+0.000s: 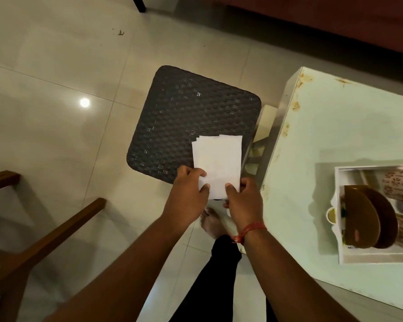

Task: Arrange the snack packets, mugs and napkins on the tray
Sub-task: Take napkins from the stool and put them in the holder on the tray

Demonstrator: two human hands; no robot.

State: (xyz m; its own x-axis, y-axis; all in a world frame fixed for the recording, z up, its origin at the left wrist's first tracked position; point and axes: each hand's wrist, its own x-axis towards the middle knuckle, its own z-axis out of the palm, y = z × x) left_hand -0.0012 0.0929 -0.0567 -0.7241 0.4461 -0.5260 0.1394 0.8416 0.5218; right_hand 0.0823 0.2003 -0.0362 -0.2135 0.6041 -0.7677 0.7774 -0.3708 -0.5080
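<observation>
A small stack of white napkins point(216, 163) is held flat above the near right corner of a dark woven stool point(184, 117). My left hand point(186, 194) pinches the stack's near left edge, and my right hand point(244, 201) pinches its near right corner. A white tray point(349, 256) stands on the pale table point(316, 140) at the right. In it are two floral mugs point(399, 182) lying on their sides and brown snack packets point(363, 219) standing on edge.
A wooden chair frame point(44, 240) stands at the lower left. My leg and bare foot point(213, 225) are below the hands on the glossy tiled floor. A dark red sofa edge point(335, 26) runs along the top right. A small cup point(330, 214) sits beside the tray's left rim.
</observation>
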